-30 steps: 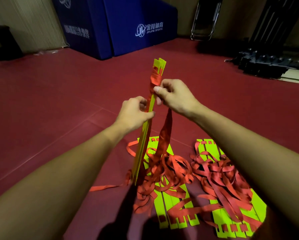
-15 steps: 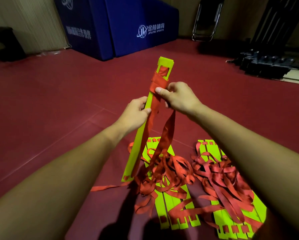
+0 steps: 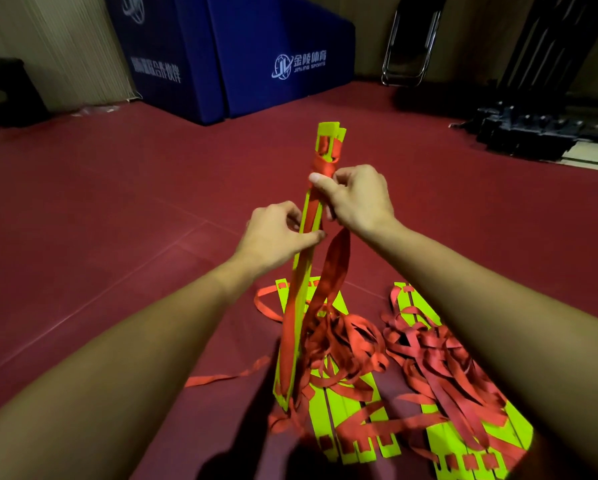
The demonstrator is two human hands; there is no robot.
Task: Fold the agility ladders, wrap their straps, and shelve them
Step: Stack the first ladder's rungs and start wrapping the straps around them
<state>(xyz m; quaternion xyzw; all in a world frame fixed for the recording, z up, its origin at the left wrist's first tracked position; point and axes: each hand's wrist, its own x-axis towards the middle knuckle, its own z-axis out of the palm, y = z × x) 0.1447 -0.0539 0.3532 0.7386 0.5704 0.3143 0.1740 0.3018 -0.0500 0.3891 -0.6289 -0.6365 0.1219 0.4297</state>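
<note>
Our left hand pinches the stiff, flat yellow slats; our right hand clamps the limp red strap against them.

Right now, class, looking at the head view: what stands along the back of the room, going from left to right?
Dark shape by the wall → blue gym mats → folded metal chair → pile of black equipment.

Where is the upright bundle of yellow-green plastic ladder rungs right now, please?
The rung bundle stands centre frame in the head view, held by the left hand and, higher, the right hand, its foot by the left pile of flat rungs.
</note>
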